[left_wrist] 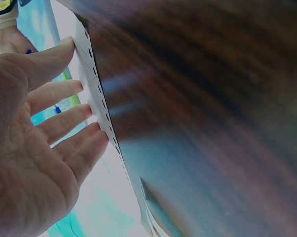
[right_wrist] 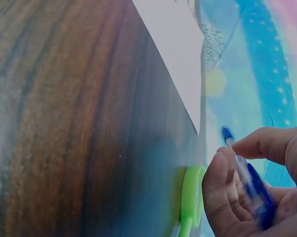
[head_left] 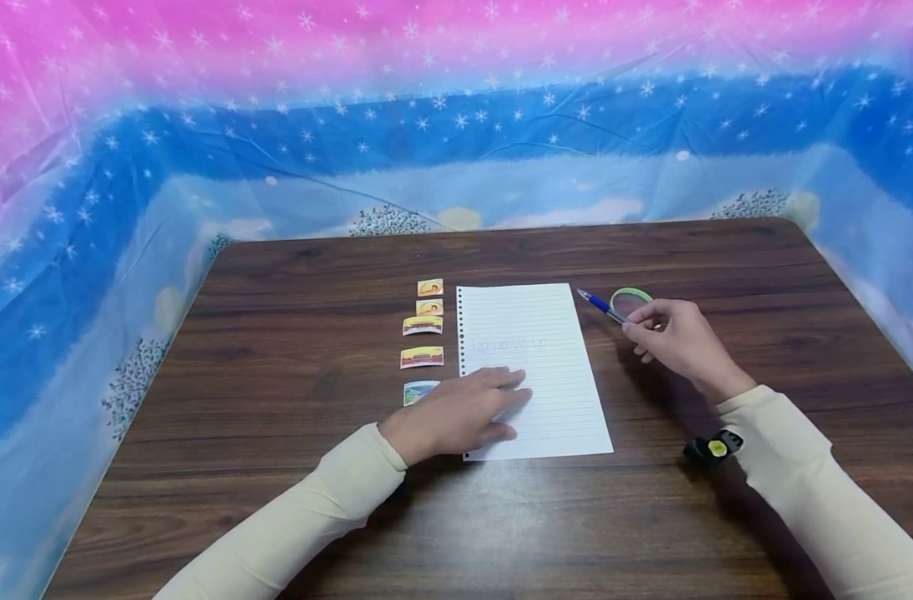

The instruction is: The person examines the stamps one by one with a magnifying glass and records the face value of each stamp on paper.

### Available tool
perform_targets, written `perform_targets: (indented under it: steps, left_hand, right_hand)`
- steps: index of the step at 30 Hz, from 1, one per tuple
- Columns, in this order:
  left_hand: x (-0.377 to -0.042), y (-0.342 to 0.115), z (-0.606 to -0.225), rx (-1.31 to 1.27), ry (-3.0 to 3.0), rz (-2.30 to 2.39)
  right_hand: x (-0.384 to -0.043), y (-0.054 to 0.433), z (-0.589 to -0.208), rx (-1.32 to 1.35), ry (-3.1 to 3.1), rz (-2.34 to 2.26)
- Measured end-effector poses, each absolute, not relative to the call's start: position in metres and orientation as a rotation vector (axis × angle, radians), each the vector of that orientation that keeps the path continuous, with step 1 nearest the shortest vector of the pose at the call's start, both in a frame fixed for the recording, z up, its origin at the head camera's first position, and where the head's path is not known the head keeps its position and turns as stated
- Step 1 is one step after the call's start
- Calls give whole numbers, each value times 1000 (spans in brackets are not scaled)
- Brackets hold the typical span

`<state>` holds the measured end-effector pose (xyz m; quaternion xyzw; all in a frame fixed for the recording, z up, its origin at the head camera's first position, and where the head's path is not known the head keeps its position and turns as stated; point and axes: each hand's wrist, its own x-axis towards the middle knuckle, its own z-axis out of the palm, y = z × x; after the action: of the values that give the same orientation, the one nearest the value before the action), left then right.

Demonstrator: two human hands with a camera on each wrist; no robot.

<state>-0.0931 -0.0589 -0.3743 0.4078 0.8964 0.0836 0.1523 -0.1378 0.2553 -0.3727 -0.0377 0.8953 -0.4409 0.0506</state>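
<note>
A lined sheet of paper (head_left: 554, 408) lies on the table, with punched holes down its left edge and a faint row of handwritten numbers. My left hand (head_left: 464, 412) rests over its lower left part, fingers extended and spread. Just right of the sheet, my right hand (head_left: 677, 337) pinches a blue pen (head_left: 594, 302) between thumb and fingers. The pen's blue tip points up and left, toward the sheet's top right corner. In the right wrist view, the clear barrel of the pen (right_wrist: 243, 170) runs back across the palm.
Several small picture cutouts stand in a column left of the sheet, among them a yellow and red one (head_left: 422, 357). A blue-green cutout (head_left: 420, 392) is partly covered by my left hand. Behind the pen lies a light green ring with a handle (right_wrist: 190, 197). Patterned cloth (head_left: 456, 125) surrounds the table.
</note>
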Motion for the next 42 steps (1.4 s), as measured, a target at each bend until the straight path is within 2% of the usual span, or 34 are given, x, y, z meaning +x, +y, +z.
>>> perform_targets:
  steps: [28, 42]
  left_hand:
    - [-94, -61, -375, 1155, 2562, 268]
    - [-94, -60, -377, 1151, 2561, 254]
  right_hand:
    - [-144, 265, -369, -71, 2497, -1745]
    - [-146, 267, -365, 86, 2268, -1979]
